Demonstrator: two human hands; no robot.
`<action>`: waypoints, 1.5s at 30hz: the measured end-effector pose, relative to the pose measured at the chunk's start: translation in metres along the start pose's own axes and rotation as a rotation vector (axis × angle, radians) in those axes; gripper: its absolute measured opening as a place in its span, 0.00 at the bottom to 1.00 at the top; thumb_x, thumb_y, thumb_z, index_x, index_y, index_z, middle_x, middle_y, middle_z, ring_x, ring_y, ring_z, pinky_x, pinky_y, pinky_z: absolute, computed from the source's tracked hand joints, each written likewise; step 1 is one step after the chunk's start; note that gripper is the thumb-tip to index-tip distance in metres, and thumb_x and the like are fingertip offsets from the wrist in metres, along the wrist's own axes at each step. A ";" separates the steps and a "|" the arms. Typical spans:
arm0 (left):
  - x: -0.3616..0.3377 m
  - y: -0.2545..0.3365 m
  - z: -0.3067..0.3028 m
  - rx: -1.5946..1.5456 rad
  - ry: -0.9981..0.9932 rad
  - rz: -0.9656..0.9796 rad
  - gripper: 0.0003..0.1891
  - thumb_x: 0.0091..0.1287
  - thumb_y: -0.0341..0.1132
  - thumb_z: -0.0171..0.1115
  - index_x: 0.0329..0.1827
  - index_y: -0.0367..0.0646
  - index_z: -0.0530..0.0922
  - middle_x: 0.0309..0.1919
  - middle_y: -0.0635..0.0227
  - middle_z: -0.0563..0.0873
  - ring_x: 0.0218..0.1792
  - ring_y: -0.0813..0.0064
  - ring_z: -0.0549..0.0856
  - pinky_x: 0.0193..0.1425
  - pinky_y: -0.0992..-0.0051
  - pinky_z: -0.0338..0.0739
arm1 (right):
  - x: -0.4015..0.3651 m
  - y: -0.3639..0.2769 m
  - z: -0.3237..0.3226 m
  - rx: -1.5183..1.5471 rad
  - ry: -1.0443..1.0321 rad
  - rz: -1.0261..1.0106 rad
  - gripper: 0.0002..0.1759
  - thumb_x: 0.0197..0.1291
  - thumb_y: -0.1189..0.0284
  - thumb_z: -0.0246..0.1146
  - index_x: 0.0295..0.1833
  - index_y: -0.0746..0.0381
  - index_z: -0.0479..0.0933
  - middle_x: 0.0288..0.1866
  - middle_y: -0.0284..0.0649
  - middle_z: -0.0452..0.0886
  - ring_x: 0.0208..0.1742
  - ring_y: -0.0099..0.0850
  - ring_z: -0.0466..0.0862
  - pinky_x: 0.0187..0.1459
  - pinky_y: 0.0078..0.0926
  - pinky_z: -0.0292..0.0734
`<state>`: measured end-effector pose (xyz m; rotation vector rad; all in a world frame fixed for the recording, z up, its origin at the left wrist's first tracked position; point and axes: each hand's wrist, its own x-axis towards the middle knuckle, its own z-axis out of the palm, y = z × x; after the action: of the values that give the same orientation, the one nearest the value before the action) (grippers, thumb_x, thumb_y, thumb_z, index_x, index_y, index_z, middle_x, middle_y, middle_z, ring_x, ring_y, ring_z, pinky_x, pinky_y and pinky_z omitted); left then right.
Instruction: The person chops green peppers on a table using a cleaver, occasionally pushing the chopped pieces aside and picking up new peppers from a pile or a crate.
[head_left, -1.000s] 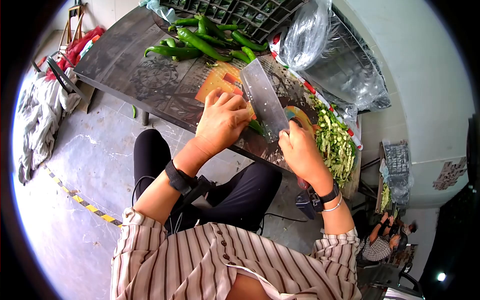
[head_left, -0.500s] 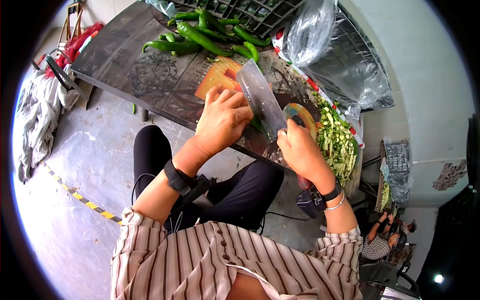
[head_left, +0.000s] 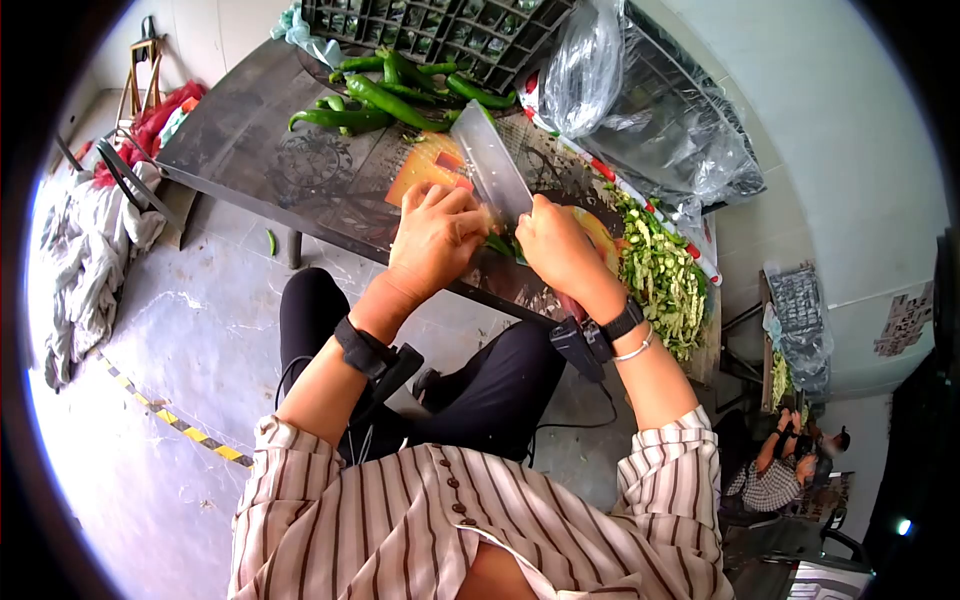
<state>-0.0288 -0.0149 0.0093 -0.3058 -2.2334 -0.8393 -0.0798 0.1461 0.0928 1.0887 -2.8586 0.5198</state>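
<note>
My right hand (head_left: 565, 250) is wrapped round the handle of a cleaver (head_left: 490, 155), whose broad blade points away from me over the table. Close to the blade's left side is my left hand (head_left: 437, 235), fingers curled down. A green chili pepper (head_left: 499, 244) shows partly beneath my left hand, by the blade; the rest of it is hidden. Chopped green pepper (head_left: 662, 285) is heaped to the right of my right hand. Several whole green chili peppers (head_left: 400, 100) lie in a pile beyond my left hand.
A dark table (head_left: 240, 150) bears the peppers, with an orange patch (head_left: 415, 175) on its top. A black crate (head_left: 430, 40) stands at the back, with clear plastic bags (head_left: 590, 70) to its right. Another person (head_left: 770, 485) sits far right. Cloth (head_left: 95, 250) lies left.
My right hand and the cleaver have moved left, closer to my left hand. The camera's view has shifted slightly. My left hand remains beside the blade.
</note>
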 end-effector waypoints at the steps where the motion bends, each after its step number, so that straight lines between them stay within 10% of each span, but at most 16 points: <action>1: -0.001 -0.001 0.000 -0.006 0.000 0.002 0.03 0.49 0.33 0.69 0.26 0.50 0.82 0.33 0.76 0.79 0.46 0.70 0.78 0.61 0.65 0.65 | 0.000 0.000 -0.003 -0.003 0.013 -0.013 0.11 0.61 0.74 0.57 0.33 0.74 0.70 0.27 0.62 0.78 0.33 0.58 0.81 0.36 0.48 0.76; 45: 0.000 -0.002 -0.001 -0.027 -0.007 -0.009 0.04 0.49 0.32 0.69 0.26 0.50 0.81 0.33 0.78 0.79 0.45 0.71 0.78 0.60 0.66 0.66 | -0.027 -0.007 -0.023 -0.005 -0.020 -0.003 0.11 0.65 0.73 0.55 0.36 0.73 0.69 0.29 0.62 0.78 0.35 0.59 0.80 0.36 0.50 0.74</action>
<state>-0.0290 -0.0164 0.0087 -0.3116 -2.2328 -0.8757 -0.0567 0.1654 0.1124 1.1030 -2.8733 0.5036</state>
